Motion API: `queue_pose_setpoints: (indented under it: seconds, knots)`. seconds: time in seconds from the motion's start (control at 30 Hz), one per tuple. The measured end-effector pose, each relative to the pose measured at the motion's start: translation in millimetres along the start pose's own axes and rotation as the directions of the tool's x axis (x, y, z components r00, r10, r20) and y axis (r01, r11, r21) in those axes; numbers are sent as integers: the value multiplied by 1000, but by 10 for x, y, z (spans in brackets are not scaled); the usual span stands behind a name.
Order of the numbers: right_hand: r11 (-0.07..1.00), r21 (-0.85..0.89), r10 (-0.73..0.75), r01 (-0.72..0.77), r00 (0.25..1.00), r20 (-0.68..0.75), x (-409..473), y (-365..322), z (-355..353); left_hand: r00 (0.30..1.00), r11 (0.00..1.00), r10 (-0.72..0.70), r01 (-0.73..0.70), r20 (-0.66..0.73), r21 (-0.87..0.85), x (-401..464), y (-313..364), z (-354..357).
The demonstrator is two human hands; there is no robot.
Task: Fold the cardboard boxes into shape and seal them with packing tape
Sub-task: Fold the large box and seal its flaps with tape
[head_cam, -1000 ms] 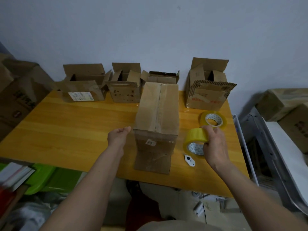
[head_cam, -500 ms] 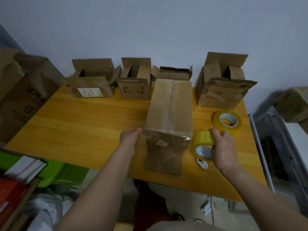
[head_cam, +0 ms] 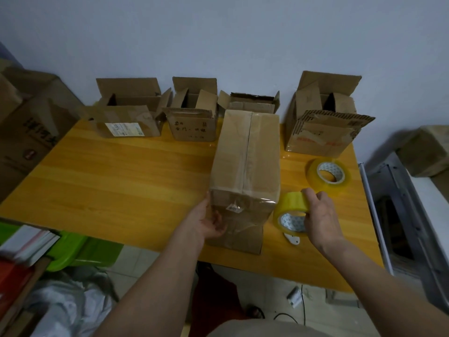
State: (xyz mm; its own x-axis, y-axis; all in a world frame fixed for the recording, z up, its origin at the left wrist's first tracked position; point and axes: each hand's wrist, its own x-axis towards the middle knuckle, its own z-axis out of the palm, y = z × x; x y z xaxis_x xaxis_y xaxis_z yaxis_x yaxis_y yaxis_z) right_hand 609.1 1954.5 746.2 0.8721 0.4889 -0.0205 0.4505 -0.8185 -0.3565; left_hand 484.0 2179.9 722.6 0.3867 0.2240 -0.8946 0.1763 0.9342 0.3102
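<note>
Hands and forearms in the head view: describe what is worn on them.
Nothing is worn. The left hand and right hand are bare: no gloves, rings, watch or bands show. Both forearms are bare too, with no sleeve in view up to the frame's edge.

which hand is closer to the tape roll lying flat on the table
Right. The right hand grips the upright tape roll just in front of the flat tape roll; the left hand is across the closed box, at its near left corner.
</note>
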Motion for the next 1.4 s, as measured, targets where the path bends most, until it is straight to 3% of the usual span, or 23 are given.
queue_pose_setpoints:
  seconds: [0.1, 0.17, 0.2, 0.23, 0.27, 0.3, 0.33, 0.37, 0.4, 0.47, 0.53, 0.63, 0.73, 0.83, 0.9, 1.03, 1.13, 1.27, 1.4]
  knots:
    - [999, 28, -28, 27, 999, 33, -14, 9, 12, 991, 1000, -24, 25, -129, 1, -92, -15, 62]
    - [997, 72, -35, 30, 997, 62, -29, -7, 8, 952, 983, 137, -95, -273, 159, -133, -11, 51]
    - [995, 98, -35, 28, 996, 77, -33, -15, -1, 872, 931, 306, -189, -381, 313, -119, -36, 39]
    - [992, 120, -43, 32, 995, 92, -41, -20, -8, 713, 803, 545, -291, -441, 521, -113, -72, 32]
    - [990, 137, -60, 45, 992, 108, -49, -27, -10, 496, 564, 798, -414, -343, 714, -136, -110, 32]
    - [986, 154, -80, 61, 989, 124, -58, -33, -5, 245, 207, 966, -517, -88, 831, -179, -153, 49]
    - [982, 171, -101, 76, 985, 141, -67, -49, 4, 53, -147, 976, -557, 212, 817, -199, -213, 87]
    - [978, 190, -121, 90, 980, 157, -80, -73, 18, -32, -385, 891, -579, 452, 718, -209, -274, 136]
    - [972, 210, -143, 105, 974, 173, -96, -102, 41, -25, -500, 789, -607, 614, 617, -218, -322, 181]
    - [957, 257, -187, 132, 960, 206, -133, -165, 102, 127, -523, 651, -639, 748, 564, -211, -384, 258]
    - [941, 303, -223, 148, 947, 230, -166, -204, 169, 261, -542, 609, -552, 749, 634, -133, -406, 289]
    - [919, 364, -243, 149, 942, 229, -166, -180, 209, 334, -647, 566, -387, 754, 657, 12, -399, 282]
    - [889, 457, -203, 39, 927, 316, -133, -66, 162, 332, -674, 570, -335, 752, 659, 74, -406, 275]
    - [738, 638, -116, -219, 890, 440, -128, 95, 111, 301, -670, 586, -342, 752, 659, 79, -416, 276]
    - [668, 671, 20, -323, 908, 418, -85, 236, 186, 302, -661, 591, -350, 748, 664, 82, -407, 280]
    - [878, 326, 228, -350, 905, 358, 44, 478, 550, 318, -647, 600, -348, 735, 679, 68, -407, 288]
    - [905, 192, 272, -379, 864, 424, 61, 536, 829, 334, -658, 589, -331, 736, 677, 48, -411, 284]
    - [958, 8, 262, -286, 887, 381, 20, 565, 1070, 365, -650, 583, -326, 726, 686, -10, -431, 275]
    - [960, 50, 243, -275, 909, 340, 69, 564, 1170, 367, -657, 571, -331, 734, 677, -95, -500, 218]
